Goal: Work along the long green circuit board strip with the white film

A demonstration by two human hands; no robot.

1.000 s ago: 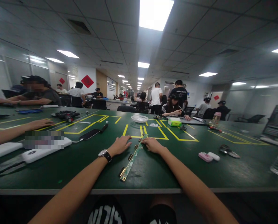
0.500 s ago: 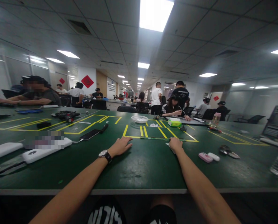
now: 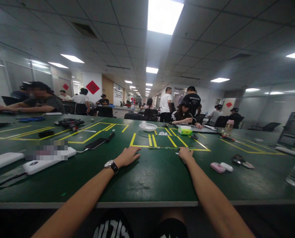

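Observation:
My left hand [image 3: 128, 155] lies palm down on the green table [image 3: 147, 185], its fingers stretched out and nothing in it. My right hand [image 3: 186, 154] rests on the table with fingers curled; a small white piece [image 3: 177, 153] shows at its left edge. What those fingers hold, if anything, is hidden. Just beyond the right hand lies a thin, shiny, see-through strip [image 3: 162, 148], along yellow tape [image 3: 139, 146]. Whether hand and strip touch, I cannot tell. Farther back is a white openwork basket [image 3: 148, 127], with a crumpled white piece [image 3: 163, 133] near it.
A black phone [image 3: 95, 143] and a white power bank [image 3: 50, 162] lie left. To the right are a pink case [image 3: 218, 167], a white case [image 3: 227, 166] and a metal tool [image 3: 242, 161]. A green tissue pack [image 3: 185, 131] lies before a seated person [image 3: 184, 114].

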